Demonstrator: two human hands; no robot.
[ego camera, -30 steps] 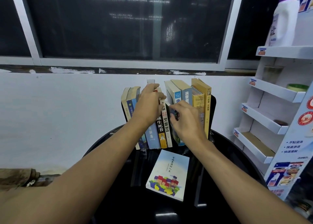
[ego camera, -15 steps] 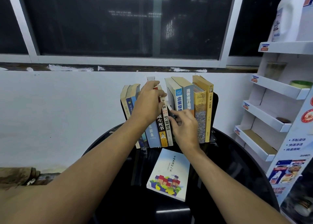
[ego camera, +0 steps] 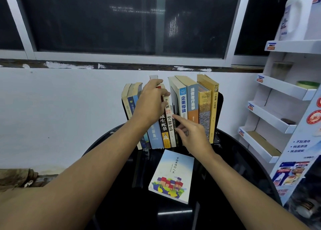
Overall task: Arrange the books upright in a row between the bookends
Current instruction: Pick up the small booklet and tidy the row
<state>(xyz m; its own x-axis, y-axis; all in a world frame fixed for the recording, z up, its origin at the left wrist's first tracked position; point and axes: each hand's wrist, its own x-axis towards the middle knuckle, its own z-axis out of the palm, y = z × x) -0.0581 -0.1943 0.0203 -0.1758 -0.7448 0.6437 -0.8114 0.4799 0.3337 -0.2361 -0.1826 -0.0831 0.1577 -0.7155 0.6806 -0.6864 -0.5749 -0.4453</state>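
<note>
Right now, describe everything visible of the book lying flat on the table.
The flat book is a slim closed paperback, front cover up: pale blue sky, dark Chinese title, colourful blocky houses near its lower edge. White page edges show along the near side. It lies slightly askew on the black table, in front of the upright row, apart from it. Nothing touches it but the table.

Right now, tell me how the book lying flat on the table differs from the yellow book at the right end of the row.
The flat book lies cover-up on the black table, in front of the row; the yellow book stands upright beside the right bookend. The flat book shows a pale blue cover with coloured houses; the yellow book shows mainly its mustard spine. Both carry Chinese titles.
</note>
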